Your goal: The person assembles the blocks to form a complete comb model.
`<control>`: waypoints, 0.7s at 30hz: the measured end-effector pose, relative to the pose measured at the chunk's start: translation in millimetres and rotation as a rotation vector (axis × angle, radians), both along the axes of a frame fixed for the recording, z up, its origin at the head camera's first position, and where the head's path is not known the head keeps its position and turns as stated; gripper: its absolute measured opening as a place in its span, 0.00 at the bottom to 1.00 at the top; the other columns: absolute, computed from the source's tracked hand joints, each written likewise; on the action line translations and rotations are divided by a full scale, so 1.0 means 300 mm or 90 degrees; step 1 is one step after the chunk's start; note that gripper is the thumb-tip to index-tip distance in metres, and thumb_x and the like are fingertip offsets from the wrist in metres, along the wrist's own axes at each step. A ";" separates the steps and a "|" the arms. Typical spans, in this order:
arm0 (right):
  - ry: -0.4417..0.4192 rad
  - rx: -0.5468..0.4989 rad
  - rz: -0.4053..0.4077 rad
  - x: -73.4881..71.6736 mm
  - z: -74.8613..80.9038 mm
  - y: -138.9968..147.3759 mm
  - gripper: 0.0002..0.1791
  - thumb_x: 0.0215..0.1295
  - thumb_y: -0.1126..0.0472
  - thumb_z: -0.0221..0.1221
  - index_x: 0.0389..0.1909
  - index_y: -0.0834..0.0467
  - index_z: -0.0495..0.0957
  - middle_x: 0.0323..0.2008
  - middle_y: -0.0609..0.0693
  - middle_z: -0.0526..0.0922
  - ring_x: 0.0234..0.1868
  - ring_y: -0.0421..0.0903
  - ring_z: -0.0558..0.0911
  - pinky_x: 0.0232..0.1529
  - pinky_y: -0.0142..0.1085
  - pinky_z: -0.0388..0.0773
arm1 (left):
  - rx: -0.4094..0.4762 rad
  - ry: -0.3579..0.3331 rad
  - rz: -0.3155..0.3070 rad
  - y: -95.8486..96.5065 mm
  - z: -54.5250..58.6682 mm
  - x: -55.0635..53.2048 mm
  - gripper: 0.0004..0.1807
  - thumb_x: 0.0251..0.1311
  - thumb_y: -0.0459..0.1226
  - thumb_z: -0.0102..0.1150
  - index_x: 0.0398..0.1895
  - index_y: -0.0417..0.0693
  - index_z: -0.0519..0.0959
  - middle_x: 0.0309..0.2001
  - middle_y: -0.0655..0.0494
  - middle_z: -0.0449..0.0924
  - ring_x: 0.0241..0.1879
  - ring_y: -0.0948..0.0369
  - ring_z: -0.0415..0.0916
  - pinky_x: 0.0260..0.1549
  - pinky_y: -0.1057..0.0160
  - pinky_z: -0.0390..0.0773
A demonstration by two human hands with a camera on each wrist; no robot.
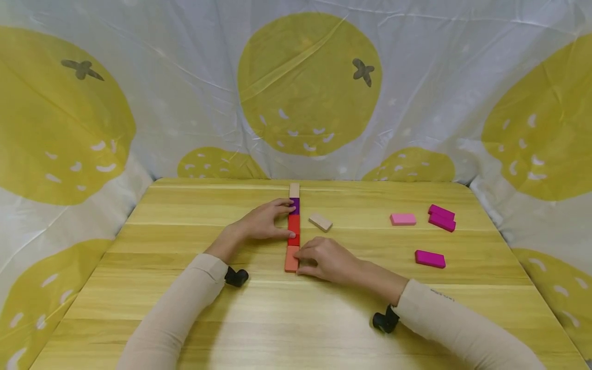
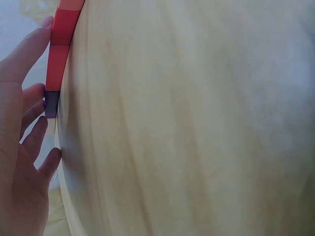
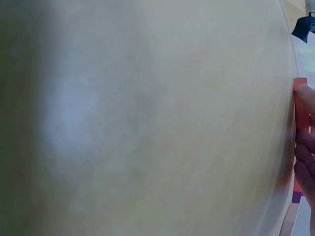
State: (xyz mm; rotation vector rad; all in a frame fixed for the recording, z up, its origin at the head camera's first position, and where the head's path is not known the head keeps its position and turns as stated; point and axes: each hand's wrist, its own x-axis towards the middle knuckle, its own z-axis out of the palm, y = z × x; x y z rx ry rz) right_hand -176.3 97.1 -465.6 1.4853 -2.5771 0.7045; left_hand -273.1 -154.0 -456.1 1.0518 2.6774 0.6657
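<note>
A straight row of flat blocks runs from the table's far edge toward me: beige (image 1: 294, 190), purple (image 1: 296, 206), red (image 1: 293, 223), a second red (image 1: 296, 241) and orange (image 1: 291, 259). My left hand (image 1: 264, 221) lies along the row's left side, fingers spread and fairly straight. Its fingertips touch the purple block, and its thumb rests at the red ones. At the near end, my right hand (image 1: 330, 259) holds the orange block by its right side, with thumb and bent index finger set apart along it. The right wrist view shows the thumb (image 3: 306, 96) over that block.
A loose beige block (image 1: 320, 222) lies just right of the row. Farther right are a pink block (image 1: 403, 219), two magenta blocks (image 1: 442, 218) side by side and another magenta block (image 1: 430, 259). A patterned curtain (image 1: 310, 82) hangs behind the wooden table (image 1: 287, 329).
</note>
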 end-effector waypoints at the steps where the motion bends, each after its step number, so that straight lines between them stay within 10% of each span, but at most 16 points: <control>1: 0.001 0.002 0.002 -0.002 0.001 0.000 0.18 0.66 0.50 0.72 0.50 0.58 0.89 0.46 0.49 0.89 0.49 0.45 0.85 0.54 0.35 0.81 | 0.000 0.000 0.000 0.000 -0.001 -0.001 0.47 0.59 0.60 0.70 0.76 0.44 0.70 0.78 0.53 0.60 0.75 0.51 0.59 0.72 0.50 0.61; 21: -0.057 0.049 -0.007 -0.027 0.048 0.040 0.20 0.72 0.50 0.66 0.58 0.57 0.85 0.52 0.48 0.86 0.54 0.42 0.83 0.58 0.38 0.79 | 0.011 -0.007 0.001 0.003 0.006 0.007 0.47 0.59 0.59 0.71 0.75 0.43 0.70 0.77 0.51 0.61 0.75 0.50 0.59 0.72 0.49 0.61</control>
